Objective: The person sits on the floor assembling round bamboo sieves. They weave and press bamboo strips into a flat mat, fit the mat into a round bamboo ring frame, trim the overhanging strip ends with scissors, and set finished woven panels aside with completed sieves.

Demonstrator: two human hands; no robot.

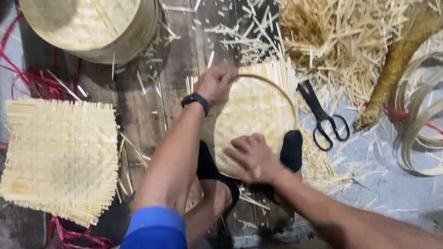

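Pale woven mat [60, 157]; black scissors [323, 117]; black socks [291, 150]; red cord [27, 78]

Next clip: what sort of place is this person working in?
Most likely a bamboo-weaving workshop, with the work done on the floor. Both hands press a round woven piece in a hoop; a square woven mat lies beside it, and black scissors sit among heaps of cut bamboo slivers.

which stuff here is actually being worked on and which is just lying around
In hand:
- left hand and right hand, pressing on the round woven mat
- hoop around the mat's rim

Lying about:
- black scissors
- square woven mat
- finished round basket
- loose bamboo offcuts
- red twine
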